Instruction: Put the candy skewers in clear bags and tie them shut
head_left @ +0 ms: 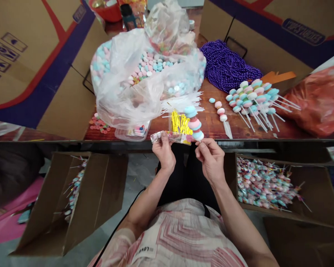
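Note:
My left hand [164, 152] pinches a clear printed wrapper [172, 137] at the table's front edge. Close beside it, my right hand [210, 157] grips the lower end of a candy skewer [194, 124], a stack of blue, pink and white candies held upright. The wrapper's right end comes near the bottom of the stack; I cannot tell whether they touch. Just behind lie yellow twist ties [180, 121] in a tray and a heap of white sticks [183, 103]. A short candy stack [220, 111] and one loose blue candy [212, 100] lie to the right.
Large plastic bags of candies [156, 66] fill the table's middle. A pile of candy skewers [253, 100], purple cord [225, 66] and a red bag [314, 100] stand right. Cardboard boxes [80, 81] flank the table. Below, a right box [320, 193] and a left box [100, 200] hold wrapped skewers.

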Action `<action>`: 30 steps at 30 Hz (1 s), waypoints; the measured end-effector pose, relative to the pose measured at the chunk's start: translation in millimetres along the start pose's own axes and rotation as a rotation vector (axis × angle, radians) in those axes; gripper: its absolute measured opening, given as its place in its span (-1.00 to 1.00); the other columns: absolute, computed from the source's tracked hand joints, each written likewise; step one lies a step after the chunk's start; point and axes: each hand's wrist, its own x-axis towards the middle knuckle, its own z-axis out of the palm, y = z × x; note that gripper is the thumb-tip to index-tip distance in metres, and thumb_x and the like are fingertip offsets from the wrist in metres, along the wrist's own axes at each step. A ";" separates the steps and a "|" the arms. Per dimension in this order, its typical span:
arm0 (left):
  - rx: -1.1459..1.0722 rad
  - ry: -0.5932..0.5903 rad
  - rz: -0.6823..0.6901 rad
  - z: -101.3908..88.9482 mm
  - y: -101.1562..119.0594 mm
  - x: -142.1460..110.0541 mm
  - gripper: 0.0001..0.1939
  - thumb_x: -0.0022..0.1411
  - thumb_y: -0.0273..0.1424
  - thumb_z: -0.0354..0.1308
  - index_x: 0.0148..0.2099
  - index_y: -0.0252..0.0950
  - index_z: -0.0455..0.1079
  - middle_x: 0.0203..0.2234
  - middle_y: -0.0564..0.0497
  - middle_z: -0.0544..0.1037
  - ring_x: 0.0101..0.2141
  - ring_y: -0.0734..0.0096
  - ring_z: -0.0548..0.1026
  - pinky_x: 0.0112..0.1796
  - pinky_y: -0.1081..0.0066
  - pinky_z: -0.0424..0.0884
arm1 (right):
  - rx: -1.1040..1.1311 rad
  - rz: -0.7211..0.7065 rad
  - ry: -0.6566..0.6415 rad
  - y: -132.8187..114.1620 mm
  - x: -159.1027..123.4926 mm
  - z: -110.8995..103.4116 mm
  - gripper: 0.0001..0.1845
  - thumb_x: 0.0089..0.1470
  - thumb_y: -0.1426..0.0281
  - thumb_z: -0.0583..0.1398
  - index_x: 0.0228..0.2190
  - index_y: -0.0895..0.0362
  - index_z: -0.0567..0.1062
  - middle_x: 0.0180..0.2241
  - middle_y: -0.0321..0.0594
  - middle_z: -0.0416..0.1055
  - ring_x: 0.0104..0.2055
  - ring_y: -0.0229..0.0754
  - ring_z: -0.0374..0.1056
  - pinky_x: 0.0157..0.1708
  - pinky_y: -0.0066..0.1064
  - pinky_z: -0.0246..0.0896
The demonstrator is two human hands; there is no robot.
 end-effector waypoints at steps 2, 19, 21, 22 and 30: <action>0.020 -0.025 0.047 -3.3 -1.3 -2.1 -0.63 0.11 -0.06 0.33 -0.37 -0.26 0.39 -0.51 0.08 0.53 -0.46 0.45 0.55 -0.29 0.41 0.49 | -0.010 0.036 -0.063 -0.5 1.3 1.4 -0.77 0.11 0.17 0.30 -0.38 0.08 0.51 -0.57 -0.38 0.31 -0.57 -0.36 0.18 -0.62 -0.52 -0.03; 0.088 -0.075 -0.118 -12.3 13.6 1.1 -0.54 -0.03 -0.01 0.39 -0.36 -0.30 0.43 -0.55 0.08 0.54 -0.56 0.47 0.54 -0.51 0.51 0.42 | -0.137 -0.087 -0.098 9.5 21.5 -10.5 -0.80 0.15 0.24 0.28 -0.41 0.10 0.57 -0.41 -0.26 0.53 -0.40 -0.24 0.39 -0.38 -0.40 0.31; 0.065 -0.058 -0.177 -11.1 17.8 4.0 -0.53 -0.07 -0.02 0.42 -0.35 -0.30 0.41 -0.55 0.08 0.54 -0.55 0.46 0.55 -0.51 0.51 0.39 | -0.114 -0.084 -0.118 10.8 22.8 -11.4 -0.82 0.15 0.25 0.28 -0.40 0.09 0.57 -0.37 -0.24 0.54 -0.30 -0.20 0.45 -0.33 -0.39 0.35; 0.048 -0.036 -0.204 -10.8 19.0 5.4 -0.52 -0.08 -0.03 0.43 -0.34 -0.29 0.40 -0.55 0.09 0.54 -0.55 0.46 0.55 -0.50 0.51 0.39 | -0.100 -0.079 -0.122 11.4 22.2 -11.2 -0.82 0.16 0.26 0.27 -0.40 0.09 0.56 -0.37 -0.24 0.54 -0.28 -0.19 0.47 -0.31 -0.39 0.35; -0.042 0.020 -0.348 -15.9 24.2 17.1 -0.51 -0.08 -0.07 0.46 -0.31 -0.29 0.34 -0.55 0.13 0.51 -0.52 0.43 0.57 -0.47 0.51 0.32 | -0.152 -0.088 0.017 15.1 -1.3 -33.2 -0.86 0.17 0.29 0.27 -0.33 0.09 0.58 -0.48 -0.32 0.42 -0.52 -0.32 0.23 -0.49 -0.43 0.13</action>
